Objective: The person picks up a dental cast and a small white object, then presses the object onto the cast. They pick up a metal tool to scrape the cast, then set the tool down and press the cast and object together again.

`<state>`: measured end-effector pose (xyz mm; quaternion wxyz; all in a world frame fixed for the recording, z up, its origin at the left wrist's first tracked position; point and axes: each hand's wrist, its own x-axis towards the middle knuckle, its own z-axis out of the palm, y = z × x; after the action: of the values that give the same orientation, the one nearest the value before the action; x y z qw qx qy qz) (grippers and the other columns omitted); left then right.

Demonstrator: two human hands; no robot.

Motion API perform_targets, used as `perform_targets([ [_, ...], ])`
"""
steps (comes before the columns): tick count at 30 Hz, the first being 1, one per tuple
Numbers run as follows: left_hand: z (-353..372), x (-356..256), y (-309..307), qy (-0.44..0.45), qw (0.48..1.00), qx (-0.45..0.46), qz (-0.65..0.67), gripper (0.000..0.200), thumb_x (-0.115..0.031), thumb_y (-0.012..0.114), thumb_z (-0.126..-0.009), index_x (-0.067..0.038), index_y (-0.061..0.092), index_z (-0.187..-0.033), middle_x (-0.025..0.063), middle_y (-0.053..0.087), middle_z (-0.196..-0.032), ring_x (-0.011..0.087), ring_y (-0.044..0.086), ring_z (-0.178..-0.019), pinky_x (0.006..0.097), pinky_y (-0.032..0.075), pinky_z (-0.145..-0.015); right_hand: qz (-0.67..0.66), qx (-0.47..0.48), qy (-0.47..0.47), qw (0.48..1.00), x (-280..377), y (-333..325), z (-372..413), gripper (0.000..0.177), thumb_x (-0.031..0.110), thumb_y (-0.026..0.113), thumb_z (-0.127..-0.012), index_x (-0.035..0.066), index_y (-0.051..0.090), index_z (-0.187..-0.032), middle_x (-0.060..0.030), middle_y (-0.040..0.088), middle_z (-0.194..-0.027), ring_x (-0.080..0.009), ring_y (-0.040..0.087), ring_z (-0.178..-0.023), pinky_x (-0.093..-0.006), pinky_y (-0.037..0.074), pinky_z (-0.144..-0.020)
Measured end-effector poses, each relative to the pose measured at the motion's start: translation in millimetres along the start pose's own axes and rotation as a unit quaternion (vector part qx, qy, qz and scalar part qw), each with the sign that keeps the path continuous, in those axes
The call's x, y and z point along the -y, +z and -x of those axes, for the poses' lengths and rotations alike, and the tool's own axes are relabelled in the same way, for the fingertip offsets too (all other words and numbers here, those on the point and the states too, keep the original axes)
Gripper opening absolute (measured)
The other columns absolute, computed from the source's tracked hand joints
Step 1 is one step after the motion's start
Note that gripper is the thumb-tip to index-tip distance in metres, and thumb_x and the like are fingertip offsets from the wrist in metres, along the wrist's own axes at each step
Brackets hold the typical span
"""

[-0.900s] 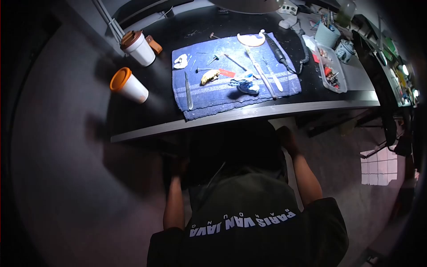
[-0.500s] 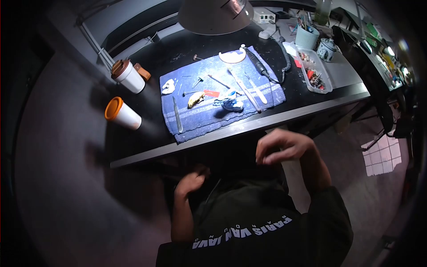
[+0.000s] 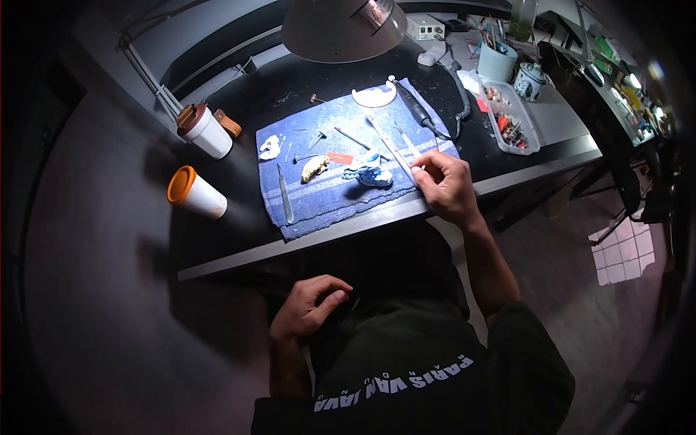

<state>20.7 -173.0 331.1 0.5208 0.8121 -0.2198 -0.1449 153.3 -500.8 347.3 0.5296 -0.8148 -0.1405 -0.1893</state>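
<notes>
My right hand [image 3: 446, 185] is at the table's front edge. Its thumb and fingertips are pinched at the lower end of a long white-handled tool [image 3: 391, 147] lying on the blue cloth [image 3: 319, 210]. Beneath that hand is the handle of a thin-bladed tool [image 3: 406, 138], partly covered. Close by sit a blue-and-white dental model [image 3: 370, 172], a gold-coloured piece [image 3: 315, 169] and a red slip [image 3: 340, 158]. Low by my lap, my left hand [image 3: 310, 303] is loosely curled, thumb near the index finger, with nothing visible in it.
A metal carving tool [image 3: 285, 194] and a black handpiece [image 3: 415, 107] lie on the cloth. Two lidded cups [image 3: 199, 194] stand at the left. A plastic box of small parts [image 3: 513, 123] is at the right. A lamp [image 3: 344, 32] hangs overhead.
My right hand has moved forward from over my lap to the cloth's edge, its fingers closing at the white-handled tool. My left hand has shifted slightly into clearer view.
</notes>
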Motion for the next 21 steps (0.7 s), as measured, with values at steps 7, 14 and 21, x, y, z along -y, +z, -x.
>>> perform_targets([
  [7, -58.2, -16.5, -15.0, 0.157, 0.966, -0.2, -0.041, 0.007, -0.002, 0.07, -0.1, 0.003, 0.074, -0.102, 0.0086, 0.074, -0.091, 0.0128, 0.067, -0.081, 0.0279, 0.052, -0.074, 0.017, 0.001, -0.04, 0.999, 0.4, 1.6, 0.5, 0.012, 0.01, 0.072, -0.092, -0.002, 0.073, -0.091, -0.0132, 0.071, -0.079, -0.0241, 0.07, -0.072, -0.0364, 0.054, -0.069],
  [14, -140.3, -23.5, -6.5, 0.179, 0.895, -0.382, -0.148, 0.018, -0.006, 0.08, -0.089, -0.003, 0.07, -0.103, 0.008, 0.065, -0.085, 0.0184, 0.06, -0.071, 0.0327, 0.049, -0.068, 0.065, -0.002, -0.062, 0.996, 3.5, 4.2, 2.1, 0.012, 0.01, 0.072, -0.092, -0.001, 0.071, -0.089, -0.0139, 0.071, -0.081, -0.0282, 0.072, -0.075, -0.0379, 0.054, -0.071],
  [21, -129.9, -10.4, -10.5, 0.086, 0.926, -0.353, -0.103, 0.048, -0.01, 0.082, -0.088, -0.003, 0.043, -0.062, 0.0073, 0.042, -0.053, 0.0196, 0.045, -0.049, 0.0392, 0.035, -0.051, 0.007, -0.047, -0.024, 0.999, 9.7, 13.7, 3.3, 0.009, 0.008, 0.074, -0.091, -0.001, 0.075, -0.093, -0.0138, 0.071, -0.081, -0.0236, 0.069, -0.072, -0.0345, 0.053, -0.069],
])
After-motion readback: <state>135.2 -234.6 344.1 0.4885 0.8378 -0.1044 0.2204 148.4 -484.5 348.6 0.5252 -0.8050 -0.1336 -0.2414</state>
